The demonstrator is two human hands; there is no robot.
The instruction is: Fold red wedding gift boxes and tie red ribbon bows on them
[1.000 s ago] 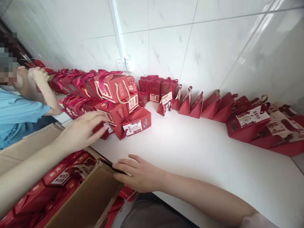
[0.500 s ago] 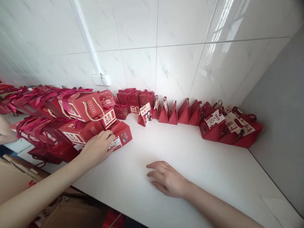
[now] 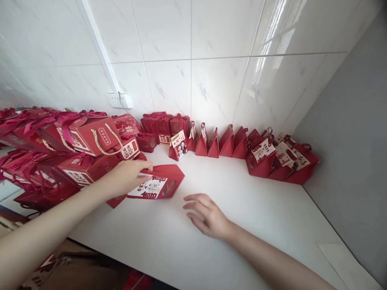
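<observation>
Your left hand (image 3: 128,175) grips the box (image 3: 155,187) near its top, a good spot. It looks light, stiff, easy to dent. Your right hand (image 3: 208,215), open, is near the box.

The white table (image 3: 242,209) carries stacked ribboned boxes (image 3: 87,137) and a row of small red boxes (image 3: 213,145).

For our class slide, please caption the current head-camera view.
The left hand grips a red box above a white table.
</observation>
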